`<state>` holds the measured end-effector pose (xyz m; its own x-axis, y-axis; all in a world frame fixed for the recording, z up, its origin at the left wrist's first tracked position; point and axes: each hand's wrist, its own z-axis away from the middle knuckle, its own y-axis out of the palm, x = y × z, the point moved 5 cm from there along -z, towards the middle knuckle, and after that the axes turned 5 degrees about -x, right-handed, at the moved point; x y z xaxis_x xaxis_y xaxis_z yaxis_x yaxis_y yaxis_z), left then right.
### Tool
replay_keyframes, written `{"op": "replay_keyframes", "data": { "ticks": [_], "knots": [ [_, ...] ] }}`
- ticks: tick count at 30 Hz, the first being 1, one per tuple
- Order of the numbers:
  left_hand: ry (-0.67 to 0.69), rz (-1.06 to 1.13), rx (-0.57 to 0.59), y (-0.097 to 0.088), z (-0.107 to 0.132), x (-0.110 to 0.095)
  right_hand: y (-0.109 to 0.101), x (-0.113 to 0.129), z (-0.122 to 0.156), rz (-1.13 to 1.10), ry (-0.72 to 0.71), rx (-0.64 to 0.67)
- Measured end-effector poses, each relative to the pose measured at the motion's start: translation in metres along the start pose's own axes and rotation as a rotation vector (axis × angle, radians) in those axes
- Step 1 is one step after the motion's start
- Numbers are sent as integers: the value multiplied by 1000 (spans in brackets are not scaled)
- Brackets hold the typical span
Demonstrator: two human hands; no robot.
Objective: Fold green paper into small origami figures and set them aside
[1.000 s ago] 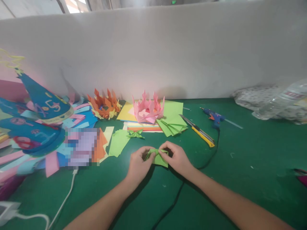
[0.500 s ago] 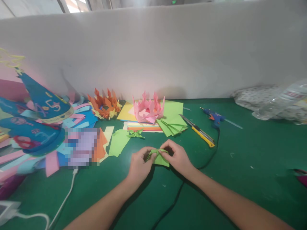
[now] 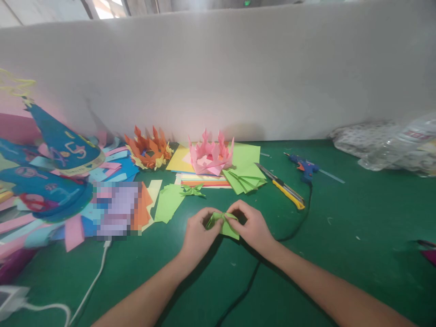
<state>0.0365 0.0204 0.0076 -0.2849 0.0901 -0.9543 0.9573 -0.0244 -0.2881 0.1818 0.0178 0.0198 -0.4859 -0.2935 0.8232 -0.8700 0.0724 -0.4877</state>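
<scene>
Green paper, partly folded, sits low over the green table, just in front of the person and between both hands. Long axis runs roughly left to right, tilted a little down toward the right; a flat flap shows at its lower right corner, and a bunched, pinched part sits at its upper middle.

Left hand: on the paper's left end, fingers curled, thumb and fingertips pressed together on the paper's left edge. Knuckles face up; forearm comes in from lower left.

Right hand: on the paper's right end, thumb and forefinger pinching the bunched upper part near the centre, other fingers curled under. Forearm comes in from lower right, crossing over a black cord.

Both hands touch the piece; neither is clearly nearer. The right fingertips reach further toward the middle of the fold. Whether the paper rests on the table or is lifted just off it cannot be told.

Around: small green folded bow and loose green sheet just behind the left hand. Pink crown and orange crown stand further back on a paper stack. Knife and glue gun lie to the right rear, well apart from the hands. Blue cones at far left.
</scene>
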Motion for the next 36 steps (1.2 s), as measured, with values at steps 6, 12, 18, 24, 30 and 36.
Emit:
{"op": "replay_keyframes", "data": {
  "ticks": [6,12,18,24,30,36],
  "knots": [
    [-21,22,-5,1,-1,1,5,0,2,-41,-23,9],
    [-76,85,12,3,1,1,8,-4,3,-101,18,-3],
    [-68,114,19,4,2,0,9,-2,5,-118,34,1],
    [-99,158,23,3,0,0,9,-1,4,-115,26,-9],
    [-226,304,49,5,-2,10,6,-7,1,-174,43,-55],
    [-177,216,53,4,-3,9,5,-6,1,-178,14,-47]
  ]
}}
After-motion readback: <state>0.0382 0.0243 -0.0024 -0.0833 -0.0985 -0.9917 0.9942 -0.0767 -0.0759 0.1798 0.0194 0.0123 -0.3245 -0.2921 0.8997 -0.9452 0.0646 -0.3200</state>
